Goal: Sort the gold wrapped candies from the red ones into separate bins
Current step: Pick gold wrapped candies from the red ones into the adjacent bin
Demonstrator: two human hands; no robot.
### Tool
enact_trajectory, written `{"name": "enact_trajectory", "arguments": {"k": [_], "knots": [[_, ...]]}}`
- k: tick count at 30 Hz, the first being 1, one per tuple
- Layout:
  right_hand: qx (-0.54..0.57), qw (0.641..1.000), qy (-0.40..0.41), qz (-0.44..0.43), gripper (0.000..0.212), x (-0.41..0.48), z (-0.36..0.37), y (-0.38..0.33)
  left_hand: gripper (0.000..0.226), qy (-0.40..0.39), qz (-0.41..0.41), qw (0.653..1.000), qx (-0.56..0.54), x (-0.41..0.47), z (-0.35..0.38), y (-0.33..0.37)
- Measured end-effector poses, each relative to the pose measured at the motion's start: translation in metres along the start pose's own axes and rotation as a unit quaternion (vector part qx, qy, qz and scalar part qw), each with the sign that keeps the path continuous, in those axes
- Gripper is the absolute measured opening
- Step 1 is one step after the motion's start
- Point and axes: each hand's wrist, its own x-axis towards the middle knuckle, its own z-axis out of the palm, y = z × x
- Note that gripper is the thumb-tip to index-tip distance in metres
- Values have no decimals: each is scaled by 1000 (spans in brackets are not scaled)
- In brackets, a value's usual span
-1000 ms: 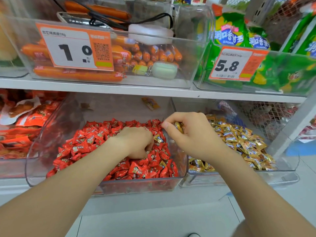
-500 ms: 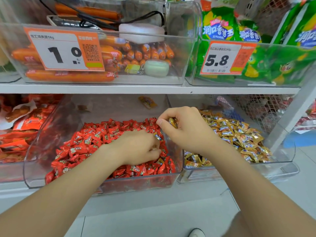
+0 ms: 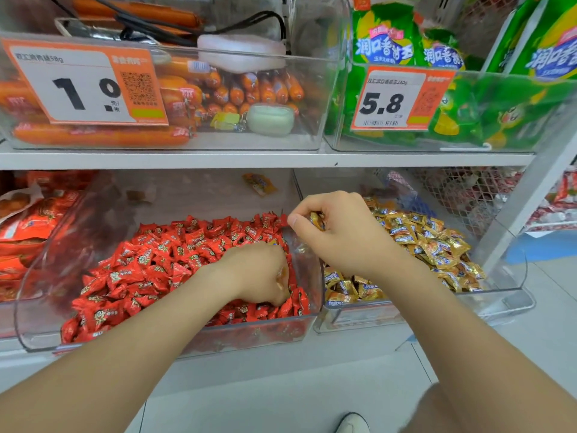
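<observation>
- Red bin [image 3: 46, 267] sits under the shelf [image 3: 249, 159], at 9 o'clock of the gold bin [image 3: 512, 264]; their side walls are just beside each other.
- Red candies [image 3: 175, 260] fill the red bin's floor, heaped toward its front and right.
- Gold candies [image 3: 437, 245] lie piled in the gold bin.
- Left hand [image 3: 259, 273]: knuckles up, fingers curled down into the red candies at the heap's 3 o'clock edge. Something yellowish shows by the thumb; cannot tell whether the fingers grip anything.
- Right hand [image 3: 340, 235]: raised above the wall between the bins, at 1 o'clock of the left hand. Thumb and fingers pinch a gold candy [image 3: 317, 220], its wrapper showing at the fist's 9 o'clock side.
- Hands are near each other, not touching.
- A small orange packet [image 3: 259, 184] shows at the red bin's back wall, 12 o'clock of the left hand.
- Upper shelf: sausages [image 3: 100, 135] behind a "1.0" tag [image 3: 84, 84]; green packs [image 3: 384, 39] behind a "5.8" tag [image 3: 396, 100].
- Shoe tip [image 3: 351, 423] on the floor at 6 o'clock.
</observation>
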Motion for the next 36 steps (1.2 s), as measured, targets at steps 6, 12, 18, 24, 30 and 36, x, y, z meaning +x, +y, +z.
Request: {"name": "enact_trajectory", "arguments": {"k": [6,12,18,24,30,36], "knots": [[44,992,44,108,33,0,-12,10,17,99,-27,981,-162,-12,-14,-12],[2,984,112,136,15,-9,-35,48,19,278,-67,880,-379,-51,-30,14],[-87,985,-14,148,36,-36,-58,97,18,291,10,909,-298,-41,-50,81],[-6,980,121,155,28,-56,-81,123,22,287,8,951,-113,46,-46,142],[39,971,169,162,20,-64,-89,131,90,48,-13,997,63,79,-34,136],[39,984,146,99,20,-54,-84,88,41,295,44,946,130,10,-45,112]]}}
